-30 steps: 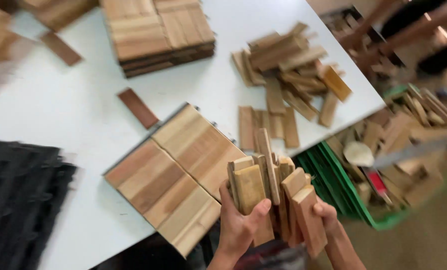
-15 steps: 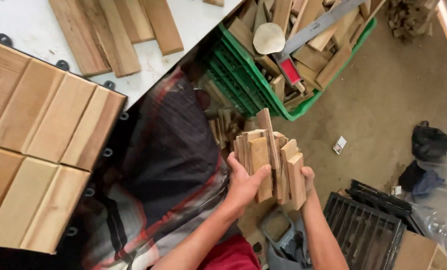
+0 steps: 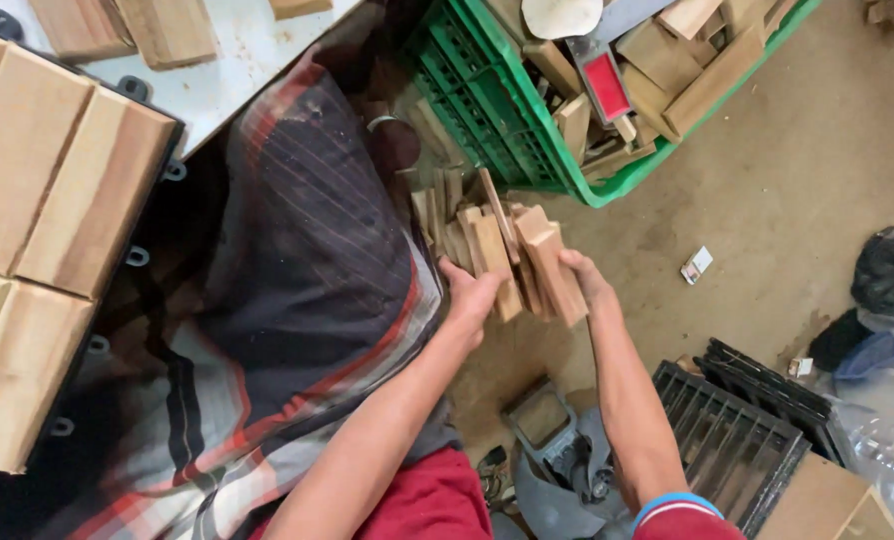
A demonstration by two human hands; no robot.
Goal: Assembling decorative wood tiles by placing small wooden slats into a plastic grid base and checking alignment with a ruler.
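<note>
Both hands clamp a bundle of short wooden blocks (image 3: 512,260) between them, left hand (image 3: 470,295) pressing one side, right hand (image 3: 584,278) the other. The blocks are pale, rough-sawn and rectangular, held low beside a striped cloth (image 3: 307,260), near a green plastic crate (image 3: 527,120) of offcuts.

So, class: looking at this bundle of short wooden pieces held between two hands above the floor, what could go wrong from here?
1. The bundle of wooden pieces is loose and uneven, squeezed only between the left hand and right hand; middle pieces might slip out.
2. Dropped pieces could hit the black grid tiles on the floor.
3. Rough-cut edges may splinter bare palms.
</note>
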